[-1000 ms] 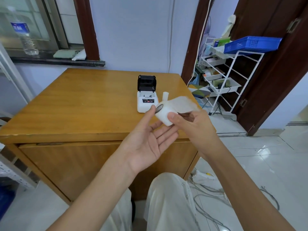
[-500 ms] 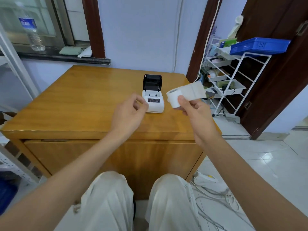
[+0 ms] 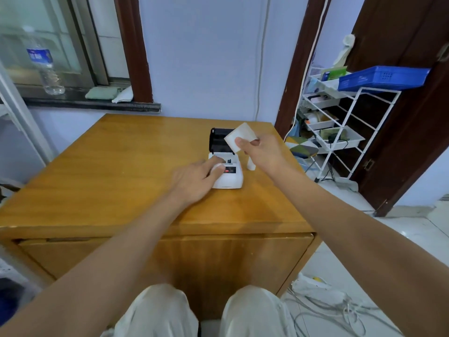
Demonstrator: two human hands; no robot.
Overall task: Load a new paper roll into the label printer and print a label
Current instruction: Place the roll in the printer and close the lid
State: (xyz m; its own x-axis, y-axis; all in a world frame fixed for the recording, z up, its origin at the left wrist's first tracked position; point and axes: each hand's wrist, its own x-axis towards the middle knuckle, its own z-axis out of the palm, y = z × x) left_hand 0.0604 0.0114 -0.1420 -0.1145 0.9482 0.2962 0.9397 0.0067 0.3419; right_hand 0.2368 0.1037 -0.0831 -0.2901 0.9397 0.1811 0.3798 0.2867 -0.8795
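Left hand [image 3: 194,177] rests loosely curled on small white plastic label printer [image 3: 227,176], likely steadying it. Just beyond, right hand [image 3: 263,154] pinches white paper roll [image 3: 239,139] above printer's open black lid [image 3: 218,141], poised for loading.

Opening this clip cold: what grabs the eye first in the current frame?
The small white label printer on the wooden table, black lid up, with the left hand resting on its front. Just above, the right hand pinches a white paper roll. At the right, a blue basket tops a white wire rack.
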